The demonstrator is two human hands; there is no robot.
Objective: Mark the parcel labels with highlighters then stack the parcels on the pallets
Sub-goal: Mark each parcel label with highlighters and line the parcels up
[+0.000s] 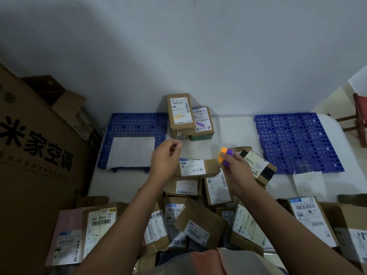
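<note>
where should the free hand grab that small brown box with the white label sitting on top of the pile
Judging by its pose, take the small brown cardboard parcel with the white label across its short width, from above. It lies flat and topmost on the pile, long side running left to right, so both long edges are exposed. The left hand hovers just left of it; the right hand holds the orange and purple highlighters.

A plain pale wall (178,46) fills the upper frame, dim toward the upper left. Below it lies a white floor (234,132). A large printed cardboard carton (33,147) leans at left; a red wooden chair (357,118) stands at the right edge
</note>
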